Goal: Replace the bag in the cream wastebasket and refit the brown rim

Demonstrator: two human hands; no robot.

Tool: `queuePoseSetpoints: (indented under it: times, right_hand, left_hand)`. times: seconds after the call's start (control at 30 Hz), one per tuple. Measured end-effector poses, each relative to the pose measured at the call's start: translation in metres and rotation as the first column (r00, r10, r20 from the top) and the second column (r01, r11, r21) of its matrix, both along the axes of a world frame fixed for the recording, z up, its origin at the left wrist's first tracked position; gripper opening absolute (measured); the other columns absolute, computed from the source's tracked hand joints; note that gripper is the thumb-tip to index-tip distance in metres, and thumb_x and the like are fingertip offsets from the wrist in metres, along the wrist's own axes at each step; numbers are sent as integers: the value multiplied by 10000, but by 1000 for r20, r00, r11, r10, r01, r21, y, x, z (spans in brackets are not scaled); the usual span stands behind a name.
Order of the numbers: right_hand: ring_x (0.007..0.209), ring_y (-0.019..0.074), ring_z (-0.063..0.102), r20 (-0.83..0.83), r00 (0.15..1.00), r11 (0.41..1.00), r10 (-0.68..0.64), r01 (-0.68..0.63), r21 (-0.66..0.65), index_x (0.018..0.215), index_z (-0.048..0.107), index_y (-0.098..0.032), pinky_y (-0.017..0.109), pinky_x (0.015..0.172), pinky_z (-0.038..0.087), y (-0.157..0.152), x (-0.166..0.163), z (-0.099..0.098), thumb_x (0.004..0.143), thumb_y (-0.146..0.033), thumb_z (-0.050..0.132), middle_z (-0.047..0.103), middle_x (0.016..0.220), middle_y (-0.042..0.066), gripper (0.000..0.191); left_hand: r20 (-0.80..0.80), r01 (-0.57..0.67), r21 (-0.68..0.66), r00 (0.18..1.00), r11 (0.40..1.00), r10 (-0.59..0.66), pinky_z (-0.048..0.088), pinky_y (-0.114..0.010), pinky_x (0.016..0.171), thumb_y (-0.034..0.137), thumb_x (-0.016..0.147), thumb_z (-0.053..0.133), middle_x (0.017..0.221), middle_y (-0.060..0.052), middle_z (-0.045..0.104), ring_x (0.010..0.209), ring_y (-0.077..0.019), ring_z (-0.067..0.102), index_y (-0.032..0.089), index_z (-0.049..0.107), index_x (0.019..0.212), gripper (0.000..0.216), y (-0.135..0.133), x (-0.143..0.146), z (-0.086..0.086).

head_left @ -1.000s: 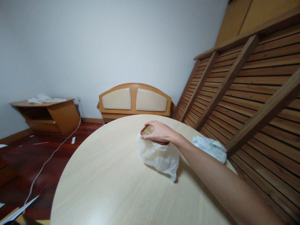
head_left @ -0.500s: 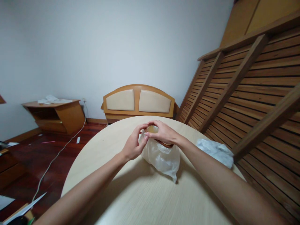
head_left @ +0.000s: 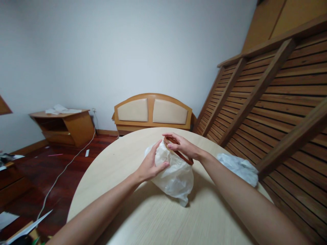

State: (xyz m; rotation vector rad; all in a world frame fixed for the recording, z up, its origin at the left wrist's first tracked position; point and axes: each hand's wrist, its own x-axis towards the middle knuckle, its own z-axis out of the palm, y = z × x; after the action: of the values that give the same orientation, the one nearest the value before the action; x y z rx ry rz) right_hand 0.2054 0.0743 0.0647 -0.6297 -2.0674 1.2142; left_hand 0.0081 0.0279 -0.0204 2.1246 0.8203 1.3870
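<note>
A thin, whitish plastic bag [head_left: 176, 185] bunches up on the round pale table. Along its upper right side runs a brown hoop-like rim [head_left: 184, 157]; what lies beneath the plastic is hidden. My right hand [head_left: 182, 146] grips this rim at its upper end, thumb on the near side and fingers over the far edge. Against the left side of the bag rests my left hand [head_left: 150, 163], fingers and thumb spaced apart with crumpled plastic between them.
Another crumpled, pale bluish plastic bag [head_left: 238, 168] lies at the right edge of the table [head_left: 102, 177]. Wooden slatted panels [head_left: 288, 112] lean close on the right. Behind stands a padded headboard [head_left: 153, 110]. A cable [head_left: 61, 173] crosses the floor at left beside a low cabinet [head_left: 63, 127].
My left hand has moved from the rim down onto the bag's side, its fingers wider apart. The rim has tilted, and more of it shows beyond my right hand.
</note>
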Motion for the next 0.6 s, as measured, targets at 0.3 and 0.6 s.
queuePoseSetpoints:
  times: [0.3, 0.6]
  right_hand:
    - [1246, 259, 526, -251, 968, 988, -9, -30, -152, 1268, 551, -227, 425, 1096, 370, -10, 7, 0, 736, -566, 715, 595, 1265, 84, 651]
    - [1208, 288, 584, -585, 793, 959, -169, -6, -285, 1113, 669, -291, 420, 997, 475, 1, 39, 15, 735, -793, 565, 691, 1199, 63, 636]
  left_hand:
    - [137, 124, -173, 985, 977, -101, 265, -567, 1207, 543, 703, 827, 1584, -189, 297, 1439, -393, 344, 203, 194, 1549, 1110, 1, -5, -11]
    - [172, 239, -221, 964, 946, -203, 212, -565, 1224, 603, 693, 809, 1600, -202, 256, 1459, -410, 294, 198, 106, 1575, 1199, 11, -22, -31]
